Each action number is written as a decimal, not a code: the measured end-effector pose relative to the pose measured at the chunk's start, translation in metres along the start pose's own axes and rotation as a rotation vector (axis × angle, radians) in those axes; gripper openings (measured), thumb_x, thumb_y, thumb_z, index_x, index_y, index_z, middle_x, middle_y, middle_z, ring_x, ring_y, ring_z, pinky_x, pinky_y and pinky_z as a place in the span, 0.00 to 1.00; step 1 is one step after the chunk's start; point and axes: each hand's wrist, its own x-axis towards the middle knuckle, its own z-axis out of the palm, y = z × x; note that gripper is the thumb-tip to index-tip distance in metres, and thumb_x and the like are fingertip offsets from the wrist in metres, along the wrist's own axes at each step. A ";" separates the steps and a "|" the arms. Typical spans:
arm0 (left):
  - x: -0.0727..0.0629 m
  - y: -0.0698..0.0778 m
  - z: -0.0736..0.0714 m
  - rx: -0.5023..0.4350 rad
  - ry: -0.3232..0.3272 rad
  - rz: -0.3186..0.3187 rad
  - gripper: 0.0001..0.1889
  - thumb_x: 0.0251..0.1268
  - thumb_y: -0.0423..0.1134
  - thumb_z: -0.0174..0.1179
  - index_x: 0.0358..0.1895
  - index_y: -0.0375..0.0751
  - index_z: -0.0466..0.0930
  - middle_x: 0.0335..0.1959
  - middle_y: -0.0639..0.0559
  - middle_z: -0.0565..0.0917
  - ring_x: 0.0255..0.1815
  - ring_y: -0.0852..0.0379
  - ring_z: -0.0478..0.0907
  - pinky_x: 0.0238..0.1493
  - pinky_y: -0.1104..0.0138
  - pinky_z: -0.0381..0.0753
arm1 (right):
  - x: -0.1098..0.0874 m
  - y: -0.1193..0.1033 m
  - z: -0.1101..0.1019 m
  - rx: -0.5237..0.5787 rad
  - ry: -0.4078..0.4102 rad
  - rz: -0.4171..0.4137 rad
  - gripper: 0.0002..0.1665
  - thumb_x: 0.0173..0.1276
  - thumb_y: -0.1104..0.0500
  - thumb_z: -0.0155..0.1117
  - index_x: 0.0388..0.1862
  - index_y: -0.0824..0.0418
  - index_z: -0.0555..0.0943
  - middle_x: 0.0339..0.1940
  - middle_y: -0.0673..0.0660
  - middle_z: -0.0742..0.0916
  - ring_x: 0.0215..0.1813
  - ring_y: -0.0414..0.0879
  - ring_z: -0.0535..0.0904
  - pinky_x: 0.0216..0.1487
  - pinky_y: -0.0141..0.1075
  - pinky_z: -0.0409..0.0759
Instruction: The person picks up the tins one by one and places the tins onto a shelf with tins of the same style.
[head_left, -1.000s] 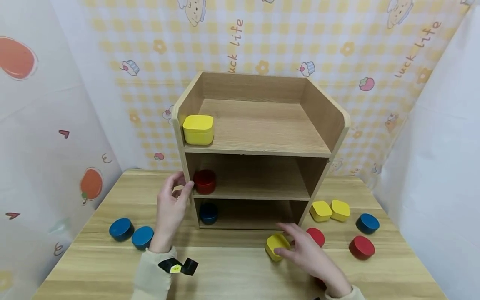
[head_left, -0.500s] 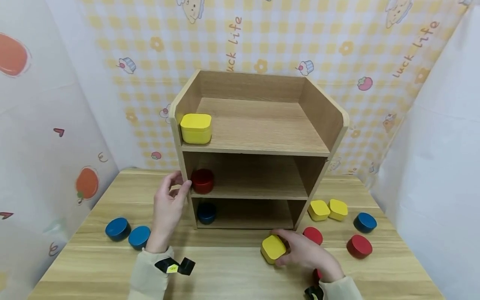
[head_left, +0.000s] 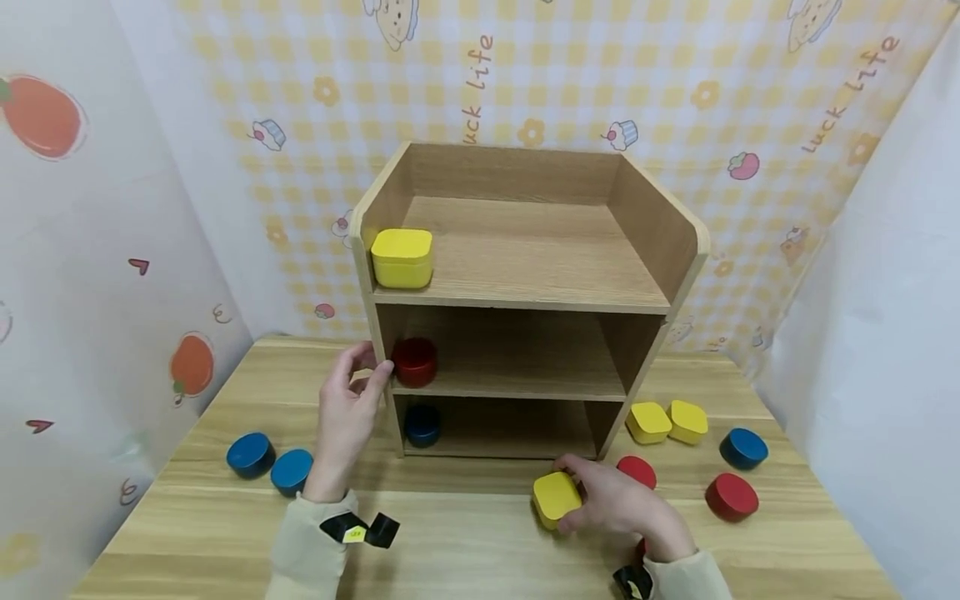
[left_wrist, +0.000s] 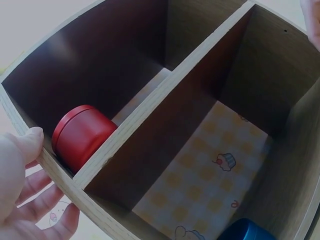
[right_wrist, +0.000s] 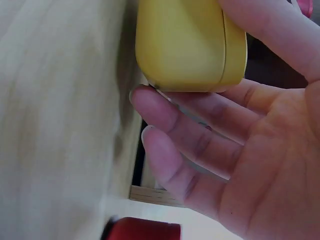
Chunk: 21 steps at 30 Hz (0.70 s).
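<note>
My right hand (head_left: 618,500) holds a yellow rounded-square tin (head_left: 555,498) between thumb and fingers, in front of the wooden shelf unit (head_left: 510,396). In the right wrist view the lid seam of this tin (right_wrist: 182,45) shows; whether it touches the table I cannot tell. My left hand (head_left: 347,421) grips the unit's left side panel, thumb at the front edge and fingers outside. At the left ends of the shelves are another yellow tin (head_left: 402,260) on top, a round red tin (left_wrist: 85,135) in the middle and a round blue tin (head_left: 422,427) at the bottom.
Two blue tins (head_left: 251,455) lie left of my left forearm. At right are two yellow tins (head_left: 649,422), a blue tin (head_left: 743,449) and red tins (head_left: 731,497), one partly behind my right wrist. A patterned cloth (head_left: 525,75) hangs behind the unit.
My right hand has come down from above the yellow tin and closed its thumb and fingers on it; the tin has turned slightly. My left hand stays on the side panel.
</note>
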 end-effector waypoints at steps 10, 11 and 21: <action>-0.004 -0.001 -0.002 0.010 -0.006 -0.021 0.15 0.70 0.33 0.60 0.57 0.33 0.75 0.44 0.49 0.76 0.47 0.57 0.72 0.44 0.73 0.76 | -0.005 -0.015 -0.005 -0.032 0.064 -0.064 0.37 0.50 0.48 0.80 0.57 0.53 0.74 0.44 0.46 0.83 0.40 0.42 0.78 0.39 0.38 0.77; -0.004 -0.001 -0.002 0.007 -0.008 -0.017 0.16 0.69 0.33 0.60 0.57 0.33 0.75 0.44 0.49 0.76 0.47 0.57 0.72 0.44 0.73 0.76 | -0.006 -0.016 -0.006 -0.036 0.074 -0.064 0.38 0.50 0.47 0.80 0.58 0.54 0.74 0.44 0.47 0.83 0.40 0.42 0.78 0.38 0.38 0.77; 0.000 -0.001 0.000 -0.003 -0.004 -0.004 0.16 0.68 0.31 0.60 0.57 0.32 0.75 0.43 0.48 0.76 0.46 0.58 0.73 0.43 0.75 0.76 | -0.010 -0.027 -0.011 -0.078 0.184 -0.103 0.41 0.53 0.39 0.76 0.60 0.56 0.74 0.48 0.46 0.83 0.42 0.39 0.78 0.43 0.38 0.79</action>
